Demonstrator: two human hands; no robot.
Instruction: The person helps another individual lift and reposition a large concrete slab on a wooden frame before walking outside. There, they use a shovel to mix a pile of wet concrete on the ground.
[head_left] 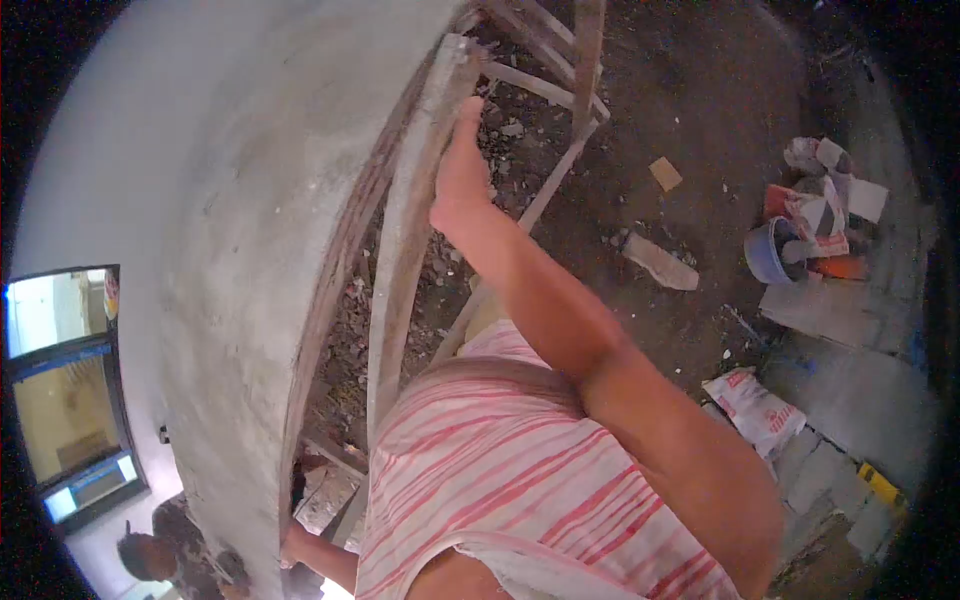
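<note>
My right arm reaches forward, and my right hand (463, 175) is closed along the side of a long, pale wooden plank (398, 240); some fingers are hidden. The plank runs beside the rough edge of a large grey, plaster-smeared surface (250, 180), with a narrow gap between them. Low in the view, my left hand (293, 543) touches the near end of that same edge, its fingers curled round it and partly out of sight. My striped sleeveless shirt (500, 440) presses close to the plank.
Below lies a dirt floor with rubble (345, 340) and a wooden frame (560, 170). A blue bucket (765, 250), bags (755, 410) and a yellow level-like tool (880, 485) are at right. Another person (175, 545) is at lower left, below a window (70, 400).
</note>
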